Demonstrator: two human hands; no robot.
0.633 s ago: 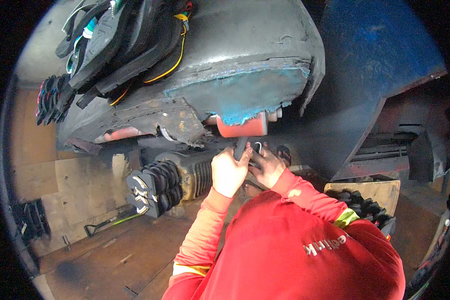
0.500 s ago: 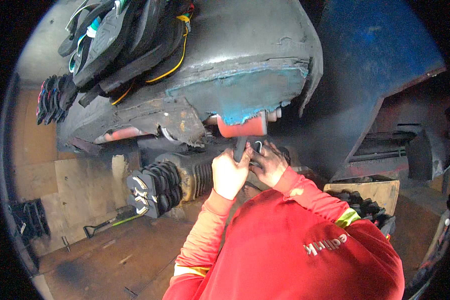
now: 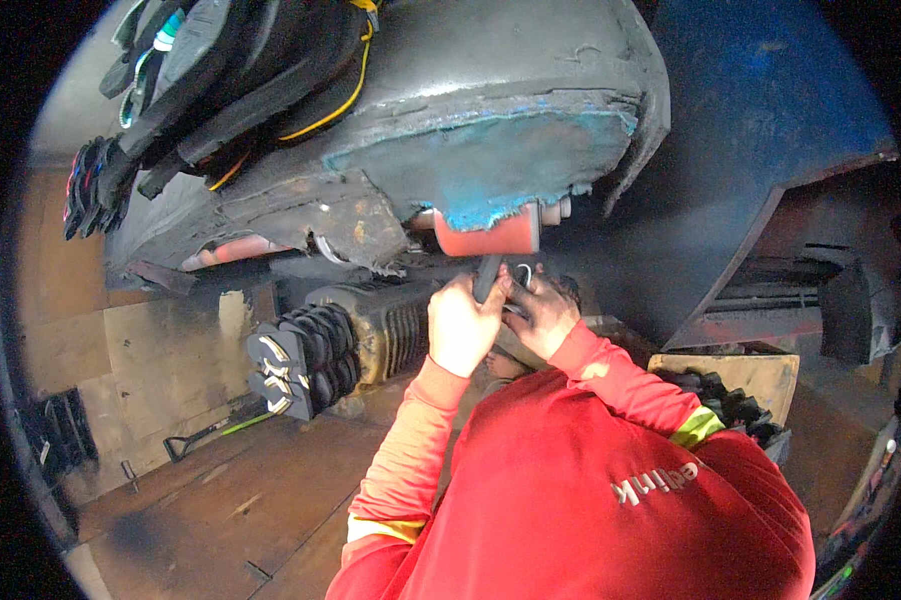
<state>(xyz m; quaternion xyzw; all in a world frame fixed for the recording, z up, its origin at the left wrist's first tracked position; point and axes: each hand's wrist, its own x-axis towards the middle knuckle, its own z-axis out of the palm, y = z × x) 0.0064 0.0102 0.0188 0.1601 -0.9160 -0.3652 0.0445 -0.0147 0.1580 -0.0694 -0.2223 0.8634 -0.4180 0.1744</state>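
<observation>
A black flip-flop [image 3: 488, 278] with a thin white strap edge stands between my two hands, seen nearly edge-on. My left hand [image 3: 460, 320] is closed around its left side, fingers and thumb pinching the sole. My right hand [image 3: 544, 314], its fingers darkened with dust, grips the same flip-flop from the right. The far end of the sole reaches the underside of a red sanding wheel [image 3: 488, 238]; I cannot tell whether they touch. Over the wheel hangs a ragged blue-grey flap [image 3: 490, 175] fixed to the grey machine hood [image 3: 510, 60].
Several black flip-flops [image 3: 240, 80] lie on the hood at upper left. Below it stand a dusty ribbed motor [image 3: 385, 325] and a stack of flip-flops [image 3: 295, 365]. A blue metal panel [image 3: 740, 110] rises at right, above a crate [image 3: 775, 380] of black pieces.
The view has shifted slightly, so the machine sits a little higher in the picture. Both hands keep their grip on the flip-flop below the wheel.
</observation>
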